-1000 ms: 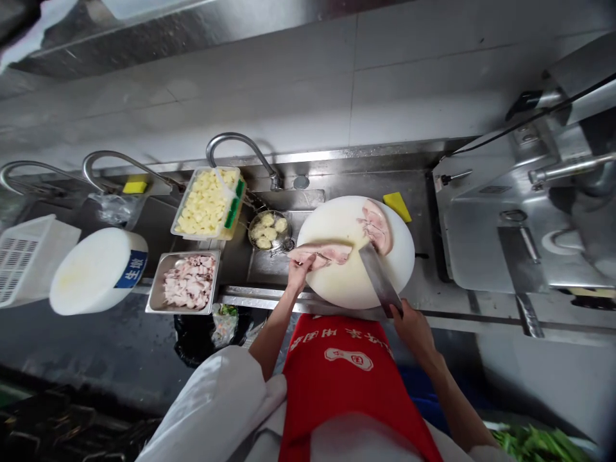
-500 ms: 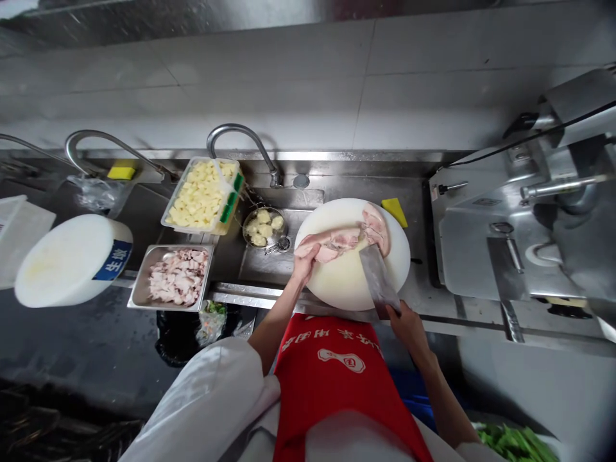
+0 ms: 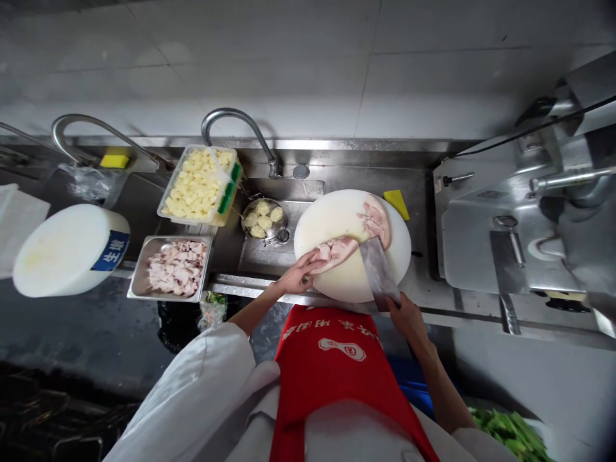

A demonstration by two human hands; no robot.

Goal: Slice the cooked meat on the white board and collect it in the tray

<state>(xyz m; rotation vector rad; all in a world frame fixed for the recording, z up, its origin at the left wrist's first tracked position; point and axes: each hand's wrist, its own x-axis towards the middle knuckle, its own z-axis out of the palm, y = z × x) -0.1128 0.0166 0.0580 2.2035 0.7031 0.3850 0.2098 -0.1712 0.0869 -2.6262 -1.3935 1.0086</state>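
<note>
A strip of pale pink raw meat [image 3: 339, 251] lies across the round white cutting board [image 3: 332, 285]. My left hand [image 3: 299, 272] grips its left end, fingers on top and thumb below. In my right hand [image 3: 407, 316] is the handle of a wide-bladed cleaver [image 3: 379, 266], fingers wrapped round it. Its blade rests low over the board, with the far end close to the strip's right end. A second piece of raw meat [image 3: 375, 220] lies toward the board's far right edge, just beyond the blade and touched by neither hand.
Left of the board are a bowl of peeled potatoes [image 3: 262, 218] in the sink, a tub of pale chunks [image 3: 197, 183] and a steel pan of cut meat [image 3: 169, 296]. A faucet [image 3: 240, 115] arches behind. A yellow sponge [image 3: 396, 204] and a metal machine [image 3: 481, 250] stand right.
My left hand has moved the strip of meat nearer to me, apart from the second piece, and now spreads over its left end. The cleaver has barely moved. The view has shifted slightly.
</note>
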